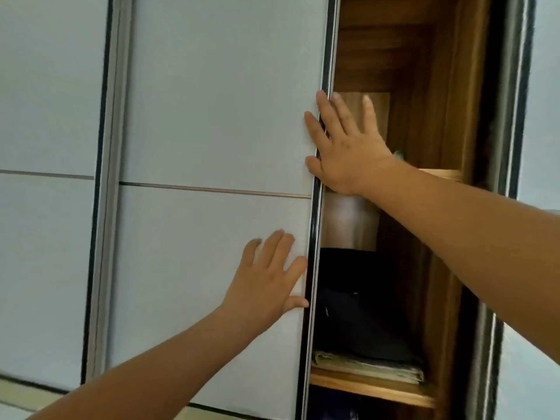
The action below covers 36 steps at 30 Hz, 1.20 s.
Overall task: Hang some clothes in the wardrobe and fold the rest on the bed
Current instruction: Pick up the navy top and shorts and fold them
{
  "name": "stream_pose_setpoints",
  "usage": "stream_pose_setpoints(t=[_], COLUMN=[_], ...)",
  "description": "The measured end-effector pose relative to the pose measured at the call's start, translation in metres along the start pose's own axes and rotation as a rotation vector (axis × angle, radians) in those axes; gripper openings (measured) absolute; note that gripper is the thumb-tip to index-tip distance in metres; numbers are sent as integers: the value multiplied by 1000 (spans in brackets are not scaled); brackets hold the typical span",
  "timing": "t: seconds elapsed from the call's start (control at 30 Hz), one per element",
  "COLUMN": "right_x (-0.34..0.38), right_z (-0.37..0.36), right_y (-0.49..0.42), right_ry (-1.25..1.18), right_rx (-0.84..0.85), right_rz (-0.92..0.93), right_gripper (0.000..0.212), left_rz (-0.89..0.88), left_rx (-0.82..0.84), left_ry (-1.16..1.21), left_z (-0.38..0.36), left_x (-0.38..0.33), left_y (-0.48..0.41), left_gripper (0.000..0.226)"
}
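— What am I feeling under my left hand [266, 280]?
— I'm seeing a smooth, matt pale door panel [212, 101], with a glossy metal edge strip [314, 213] running beside the thumb.
— And behind the right hand [345, 147]?
— I'm looking at grained wood shelves [372, 388] with a slight sheen; below that hand, dark soft cloth [357, 298] is lying folded.

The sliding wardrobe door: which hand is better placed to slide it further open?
Probably the right hand: it straddles the door at its metal edge, beside the open shelves, so it could push against that edge. The left hand lies flat on the smooth panel, with only friction to help.
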State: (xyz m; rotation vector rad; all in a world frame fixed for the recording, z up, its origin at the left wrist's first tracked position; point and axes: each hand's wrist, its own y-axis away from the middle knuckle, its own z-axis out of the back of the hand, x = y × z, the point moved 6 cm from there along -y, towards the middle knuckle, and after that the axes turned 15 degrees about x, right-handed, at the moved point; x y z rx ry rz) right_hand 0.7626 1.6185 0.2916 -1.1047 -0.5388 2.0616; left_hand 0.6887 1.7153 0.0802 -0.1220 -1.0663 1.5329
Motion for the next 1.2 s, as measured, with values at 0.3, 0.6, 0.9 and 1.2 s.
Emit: stream_pose_setpoints(t=[0.3, 0.6, 0.9, 1.2], right_x=[-90, -144, -150, -110], right_z=[-20, -33, -43, -42], right_y=[70, 117, 129, 146], right_ry=[234, 444, 548, 133], right_rx=[137, 300, 367, 259], right_rz=[-128, -195, -233, -167], right_gripper=[78, 94, 91, 87], left_rz=[-212, -304, -310, -357], left_rx=[-13, -122, -139, 18], left_ry=[106, 138, 133, 364], left_z=[-19, -3, 2, 16], left_x=[-69, -146, -174, -139], left_y=[-28, -67, -81, -54], left_gripper=[113, 106, 107, 70])
